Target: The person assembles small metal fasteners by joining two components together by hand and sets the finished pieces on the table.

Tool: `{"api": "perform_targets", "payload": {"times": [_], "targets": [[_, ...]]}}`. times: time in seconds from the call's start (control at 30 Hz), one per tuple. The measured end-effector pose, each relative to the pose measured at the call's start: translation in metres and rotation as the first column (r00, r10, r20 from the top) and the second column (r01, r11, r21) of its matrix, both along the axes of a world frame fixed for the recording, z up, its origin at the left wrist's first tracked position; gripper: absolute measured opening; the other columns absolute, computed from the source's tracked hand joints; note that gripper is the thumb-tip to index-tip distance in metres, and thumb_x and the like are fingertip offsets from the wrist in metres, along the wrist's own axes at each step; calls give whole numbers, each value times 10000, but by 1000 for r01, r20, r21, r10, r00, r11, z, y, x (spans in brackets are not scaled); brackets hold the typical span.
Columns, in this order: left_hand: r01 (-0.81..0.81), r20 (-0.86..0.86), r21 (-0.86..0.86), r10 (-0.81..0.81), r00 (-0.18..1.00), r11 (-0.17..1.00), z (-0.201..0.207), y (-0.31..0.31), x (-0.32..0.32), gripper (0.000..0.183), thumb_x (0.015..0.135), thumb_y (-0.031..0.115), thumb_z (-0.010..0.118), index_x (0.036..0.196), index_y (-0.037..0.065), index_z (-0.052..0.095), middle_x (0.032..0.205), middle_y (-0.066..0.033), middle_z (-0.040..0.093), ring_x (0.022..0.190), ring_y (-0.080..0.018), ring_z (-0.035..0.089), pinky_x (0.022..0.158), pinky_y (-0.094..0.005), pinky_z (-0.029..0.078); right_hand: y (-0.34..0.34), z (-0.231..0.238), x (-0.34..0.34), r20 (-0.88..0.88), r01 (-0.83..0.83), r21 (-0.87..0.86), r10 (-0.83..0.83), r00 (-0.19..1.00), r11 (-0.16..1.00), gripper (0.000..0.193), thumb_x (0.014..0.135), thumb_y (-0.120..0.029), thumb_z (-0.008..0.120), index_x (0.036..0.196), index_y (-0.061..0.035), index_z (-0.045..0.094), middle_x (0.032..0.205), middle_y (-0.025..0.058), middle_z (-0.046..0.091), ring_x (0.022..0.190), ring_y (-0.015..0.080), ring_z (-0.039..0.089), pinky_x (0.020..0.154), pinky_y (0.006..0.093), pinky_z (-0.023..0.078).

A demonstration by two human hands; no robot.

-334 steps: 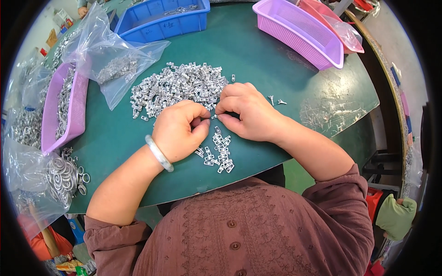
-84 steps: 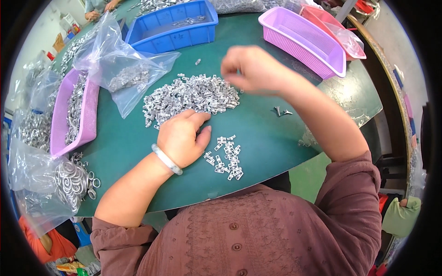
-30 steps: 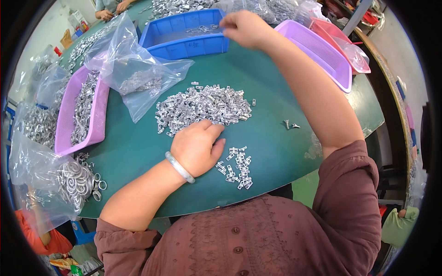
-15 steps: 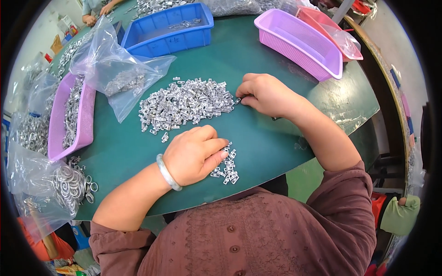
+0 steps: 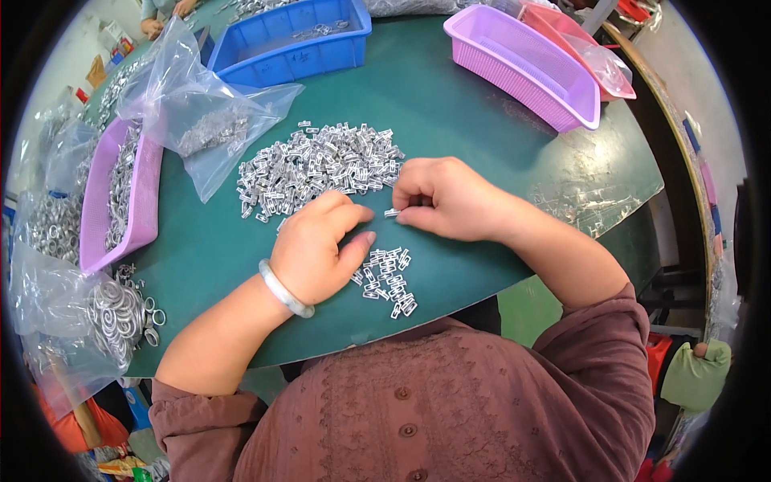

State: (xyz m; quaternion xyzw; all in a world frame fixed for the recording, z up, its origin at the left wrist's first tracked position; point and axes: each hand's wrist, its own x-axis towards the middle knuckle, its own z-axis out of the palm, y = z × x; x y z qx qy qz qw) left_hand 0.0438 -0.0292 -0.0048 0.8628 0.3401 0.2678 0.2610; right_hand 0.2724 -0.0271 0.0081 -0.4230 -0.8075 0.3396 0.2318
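A heap of small silver metal buckles (image 5: 321, 165) lies on the green table in front of me. Closer to my body, a smaller loose cluster of the same buckles (image 5: 391, 279) is spread out flat. My right hand (image 5: 451, 199) is at the heap's right side, thumb and fingertips pinched on one small metal buckle (image 5: 391, 213). Between heap and cluster rests my left hand (image 5: 316, 245), a pale bangle at its wrist. Its thumb and forefinger stand apart with nothing seen between them; the other fingers are partly hidden.
At the left are a purple basket (image 5: 144, 201) of metal parts, a clear plastic bag (image 5: 201, 104), and a pile of silver rings (image 5: 116, 317). Beyond stand a blue bin (image 5: 297, 60) and another purple basket (image 5: 482, 68). A co-worker's hand (image 5: 151, 29) shows far left.
My right hand has moved left and nearer to me, bringing a buckle from the heap's edge. My left hand has drawn off the small cluster, up and left, its thumb and forefinger parting.
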Motion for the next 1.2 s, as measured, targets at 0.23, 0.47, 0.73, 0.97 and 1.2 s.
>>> {"api": "perform_targets", "payload": {"times": [0.23, 0.47, 0.73, 0.97, 1.2], "targets": [[-20, -27, 14, 20, 999, 1000, -1, 2, 1, 168, 751, 117, 713, 902, 56, 670, 846, -86, 602, 758, -277, 619, 659, -375, 504, -5, -15, -12, -27, -10, 160, 14, 1000, 987, 107, 715, -78, 713, 774, -47, 629, 776, 80, 629, 740, 286, 625, 668, 378, 489], [-34, -5, 50, 34, 999, 998, -5, 3, 3, 60, 754, 104, 706, 779, 68, 665, 754, -67, 595, 710, -257, 616, 614, -364, 494, -5, -20, -15, -83, -13, 232, 33, 996, 973, 107, 725, -50, 717, 760, -38, 617, 730, 62, 592, 686, 259, 585, 630, 365, 455], [-52, 13, -30, 52, 999, 998, -6, 3, 4, 70, 738, 65, 709, 777, 63, 651, 741, -65, 589, 667, -240, 612, 585, -345, 488, -8, -20, -13, 10, -30, 300, 28, 1000, 953, 110, 731, -70, 711, 814, -66, 639, 760, 58, 593, 776, 276, 591, 724, 390, 440], [-73, 18, -135, 76, 997, 988, -4, 4, 3, 77, 737, 34, 706, 784, 58, 650, 728, -65, 569, 636, -219, 596, 568, -324, 476, -5, -18, -11, -19, -57, 251, 64, 998, 966, 116, 730, -64, 712, 817, -58, 636, 778, 67, 586, 769, 283, 583, 695, 384, 453], [-59, 7, -114, 61, 998, 992, -2, 4, 4, 68, 737, 34, 699, 780, 54, 650, 733, -68, 571, 635, -222, 596, 566, -326, 473, 7, -28, -6, -10, 106, 451, -114, 993, 886, 124, 763, -51, 680, 877, -46, 632, 814, 83, 575, 804, 285, 566, 697, 377, 465]]}}
